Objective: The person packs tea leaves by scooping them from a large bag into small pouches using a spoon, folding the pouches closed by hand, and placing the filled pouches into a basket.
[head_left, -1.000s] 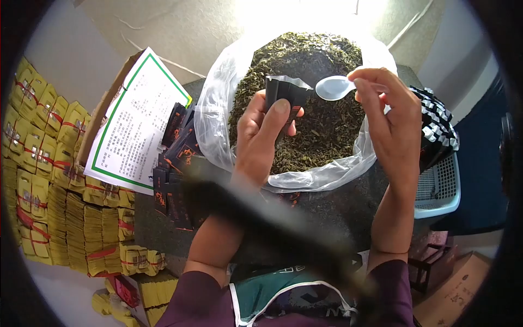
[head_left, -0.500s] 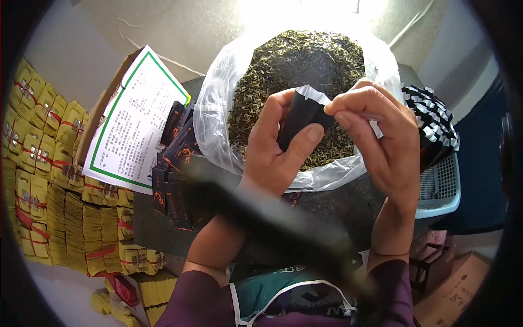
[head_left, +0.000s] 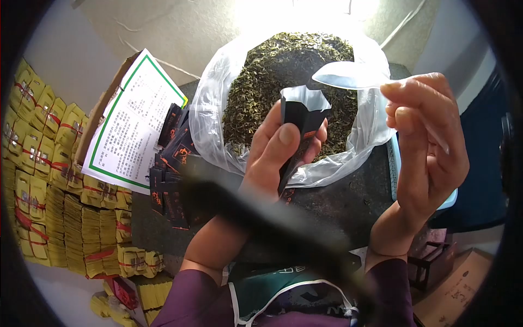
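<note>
Holding black foil pouch (head_left: 305,117) in left grip (head_left: 272,155), plastic spoon (head_left: 348,76) in right grip (head_left: 430,128); could crumple pouch mouth by squeezing too hard.

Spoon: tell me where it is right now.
In the head view, the spoon is right of centre, in the right hand, its bowl near the open top of the black pouch.

Left grip (head_left: 277,152) curled, thumb (head_left: 286,135) facing up, right grip (head_left: 430,128) pinching, fingers (head_left: 422,91) bent, both forearms (head_left: 389,237) reaching forward
</note>
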`<state>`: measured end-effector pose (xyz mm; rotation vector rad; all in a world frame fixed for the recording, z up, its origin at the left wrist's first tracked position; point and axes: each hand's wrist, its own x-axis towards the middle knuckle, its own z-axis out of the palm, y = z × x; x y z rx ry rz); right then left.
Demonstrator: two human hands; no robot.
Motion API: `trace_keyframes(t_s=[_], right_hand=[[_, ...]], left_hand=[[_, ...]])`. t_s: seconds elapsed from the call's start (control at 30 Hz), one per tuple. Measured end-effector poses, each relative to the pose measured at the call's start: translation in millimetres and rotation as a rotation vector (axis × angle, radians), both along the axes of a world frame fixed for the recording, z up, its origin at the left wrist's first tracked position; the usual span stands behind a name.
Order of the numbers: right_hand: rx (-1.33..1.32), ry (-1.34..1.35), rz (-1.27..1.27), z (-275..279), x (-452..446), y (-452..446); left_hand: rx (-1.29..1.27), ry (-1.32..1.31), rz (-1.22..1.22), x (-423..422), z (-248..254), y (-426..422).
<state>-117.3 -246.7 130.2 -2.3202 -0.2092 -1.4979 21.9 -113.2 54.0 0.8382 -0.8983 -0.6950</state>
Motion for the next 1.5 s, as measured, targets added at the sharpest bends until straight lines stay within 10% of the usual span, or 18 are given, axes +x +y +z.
trace_keyframes(t_s=[0.27, 0.57, 0.97, 1.27, 1.5], right_hand=[[-0.099, -0.058, -0.095, 5.6, 0.0, -0.2], [0.291, 0.334, 0.290, -3.0, 5.9, 17.2], [0.259, 0.155, 0.205, 15.0, -32.0, 17.1], [0.639, -0.025, -0.405, -10.9, -128.2, -0.8], [0.495, 0.412, -0.784, -56.7, -181.2, -90.4]], left_hand=[[-0.093, 0.271, -0.312, -4.4, 0.9, 6.2], [0.029, 0.114, -0.045, -20.2, 14.9, 18.7], [0.170, -0.064, -0.118, -37.3, 23.8, 15.7], [0.277, -0.599, -0.183, -27.7, 8.0, 5.4], [0.317, -0.623, -0.085, -29.2, 28.9, 18.3]])
